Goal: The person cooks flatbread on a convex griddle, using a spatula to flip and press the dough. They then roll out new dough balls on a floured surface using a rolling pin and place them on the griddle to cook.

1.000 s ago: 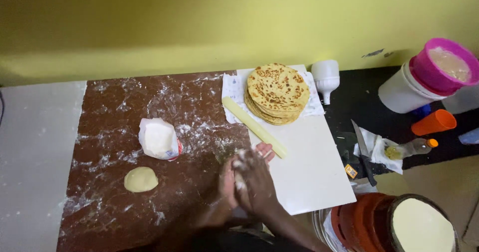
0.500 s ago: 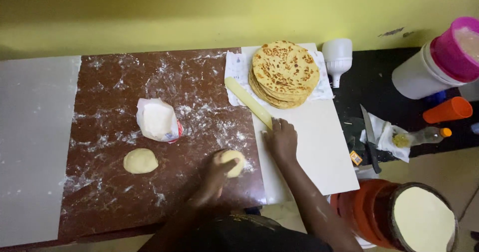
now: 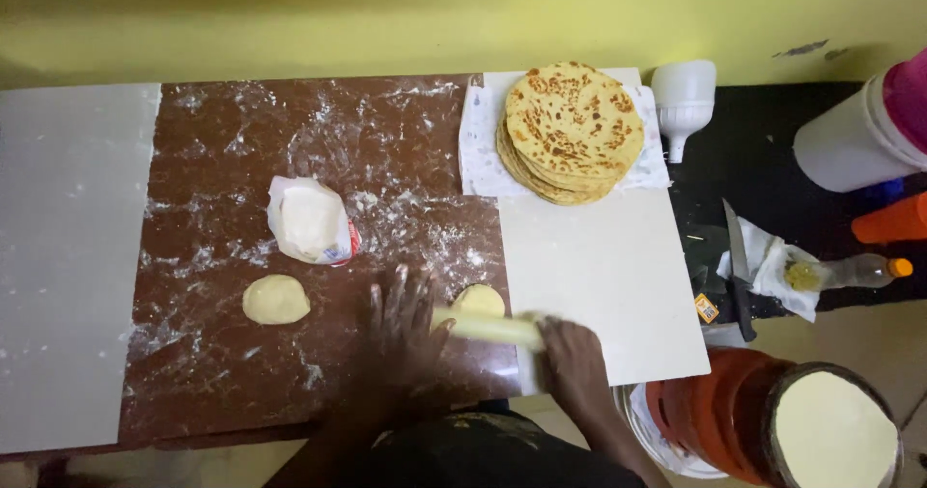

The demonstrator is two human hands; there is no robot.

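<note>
Flour-dusted brown stone forms the working surface (image 3: 222, 372), set against a yellow wall, with a pale tile to the left and a white board (image 3: 599, 285) to the right. Near its front edge a small dough ball (image 3: 480, 301) lies under a pale rolling pin (image 3: 488, 328), which crosses it lengthwise. The left hand (image 3: 406, 329) lies flat with fingers spread on the pin's left end, palm down and not closed; the right hand (image 3: 572, 353) covers the right end, and whether its fingers curl around the pin I cannot tell. Both palms sit on top, as suits pressing and rolling rather than gripping.

A second dough ball (image 3: 276, 299) rests to the left, apart from the hands, and just behind it an opened bag of flour (image 3: 309, 220) sits within reach. A stack of browned flatbreads (image 3: 572, 131) lies on a paper sheet (image 3: 478, 150) at the far end. A knife (image 3: 737, 266) and a small bottle of yellowish liquid (image 3: 845, 273) lie on the dark counter, and a round orange container (image 3: 763, 420) near the front right holds a pale flat disc.
</note>
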